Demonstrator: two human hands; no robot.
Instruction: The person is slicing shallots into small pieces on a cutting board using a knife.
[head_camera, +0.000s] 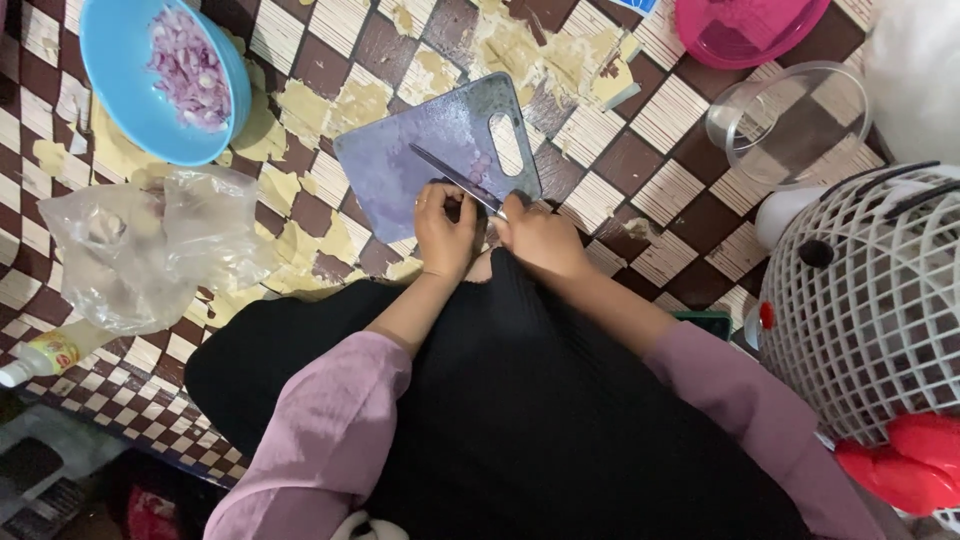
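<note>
A grey cutting board (420, 150) with a handle hole lies on the checkered floor in front of me. My right hand (538, 235) grips the handle of a knife (455, 178), whose blade points up and left across the board. Beside it, my left hand (445, 225) rests at the board's near edge with fingers curled over something small that I cannot make out. A blue bowl (140, 110) at the upper left holds chopped purple onion (188, 70).
A crumpled clear plastic bag (140, 250) lies at the left, with a small bottle (45, 355) below it. A pink lid (745, 30) and a clear round container (790, 120) sit at the upper right. A white fan with red base (870, 320) stands at the right.
</note>
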